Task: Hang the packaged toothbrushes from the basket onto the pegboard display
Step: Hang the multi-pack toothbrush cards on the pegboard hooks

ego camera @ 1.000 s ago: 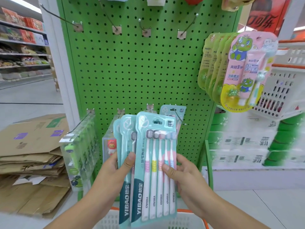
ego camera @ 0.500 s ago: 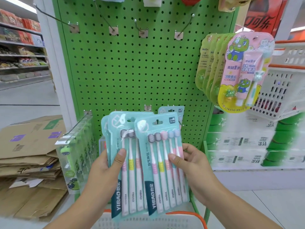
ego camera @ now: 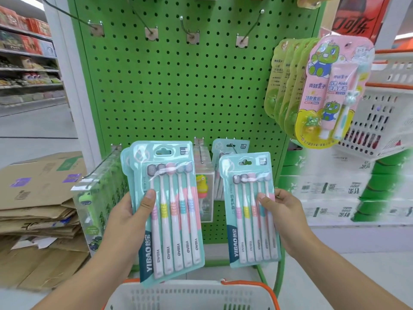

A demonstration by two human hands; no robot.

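While the green perforated pegboard stands directly ahead, two lots of packaged toothbrushes are held upright and apart before it. A stack of teal card-backed blister packs is held in the left hand, the thumb pressed flat on the clear glossy plastic. A single matching pack is held in the right hand, pinched at its right edge. Each front pack is seen to contain five slim white-handled brushes with coloured ribbed bands. A slotted white plastic basket with an orange rim is observed below. Bare wire hooks are noted projecting from the upper board.
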